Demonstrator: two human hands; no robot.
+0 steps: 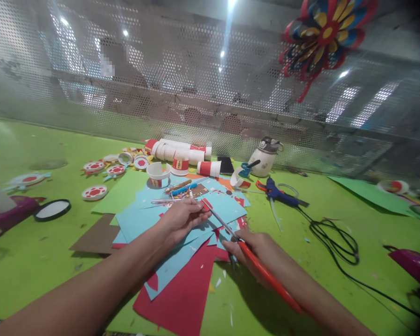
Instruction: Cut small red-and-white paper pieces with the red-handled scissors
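Slanting from near right to far left, the scissors (231,232), gripped by the right hand (255,249), meet the red scrap (206,204) pinched in the left hand (182,219).

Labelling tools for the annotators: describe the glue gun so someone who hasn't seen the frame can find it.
Start at the green table and go to the white bottle by the mesh wall. Just in front of it, right of the blue paper sheets, lies the glue gun. It is dark blue with an orange rear, and it alone trails a black cord.
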